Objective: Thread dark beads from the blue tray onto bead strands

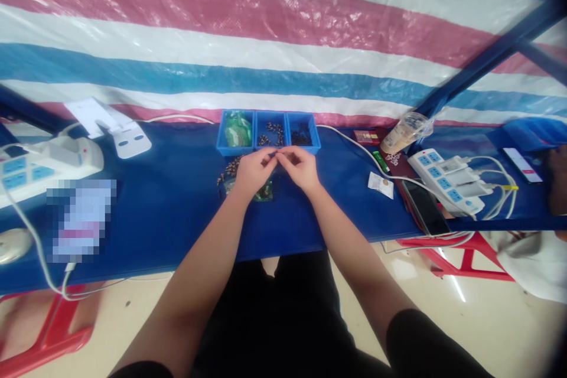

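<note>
My left hand [256, 172] and my right hand [300, 166] meet fingertip to fingertip just in front of the blue divided tray [237, 151]. Both are closed in a pinch, and what sits between the fingers is too small to name. In the tray's left compartment lies a green plastic bag [238, 130]. Small brass-coloured metal parts [271, 133] fill some of the middle one, and small dark pieces [301, 134] lie in the right one. Loose metal parts [231, 166] are scattered beside my left hand, with a green clear packet [264, 192] partly hidden beneath it.
Power strips stand at the left [75, 156] and right [445, 180]. A plastic drink cup [401, 133], a small white packet [380, 185] and a dark phone [425, 207] are to the right. White cables cross the blue tabletop [177, 207]. Part of another person shows at the right edge.
</note>
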Demonstrator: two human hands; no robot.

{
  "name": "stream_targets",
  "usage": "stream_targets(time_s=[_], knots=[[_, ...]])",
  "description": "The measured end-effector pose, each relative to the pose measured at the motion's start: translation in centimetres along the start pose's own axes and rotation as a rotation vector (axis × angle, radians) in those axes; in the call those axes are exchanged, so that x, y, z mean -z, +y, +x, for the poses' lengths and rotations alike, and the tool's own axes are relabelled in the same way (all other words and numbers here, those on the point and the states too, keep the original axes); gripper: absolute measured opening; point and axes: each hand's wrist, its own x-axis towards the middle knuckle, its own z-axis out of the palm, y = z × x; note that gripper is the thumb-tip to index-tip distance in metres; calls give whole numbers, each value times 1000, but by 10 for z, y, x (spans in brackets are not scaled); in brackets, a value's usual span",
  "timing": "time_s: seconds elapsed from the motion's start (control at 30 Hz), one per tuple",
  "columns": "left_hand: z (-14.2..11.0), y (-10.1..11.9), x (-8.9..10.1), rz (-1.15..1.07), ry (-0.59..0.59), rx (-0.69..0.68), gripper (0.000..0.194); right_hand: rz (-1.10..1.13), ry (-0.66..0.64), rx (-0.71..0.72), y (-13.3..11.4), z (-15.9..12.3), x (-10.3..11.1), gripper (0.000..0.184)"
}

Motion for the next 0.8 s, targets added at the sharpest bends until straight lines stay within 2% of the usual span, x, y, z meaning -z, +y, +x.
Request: stream_targets(time_s=[0.1, 0.27, 0.37, 0.5, 0.8], knots=[[0, 2, 0, 35, 0, 8, 24, -38, 49, -16, 0, 1, 1, 25], [0, 3, -1, 32, 33, 29, 26, 26, 37, -114, 5, 4, 1, 29], [1, 3, 0, 26, 43, 37, 29, 15, 145, -143, 10, 5, 0, 32], [2, 3, 1, 29, 58, 39, 29, -145, 270, -126, 18, 8, 2, 31], [2, 6, 3, 53, 74, 44, 24, -268, 162, -96, 24, 8, 6, 28]])
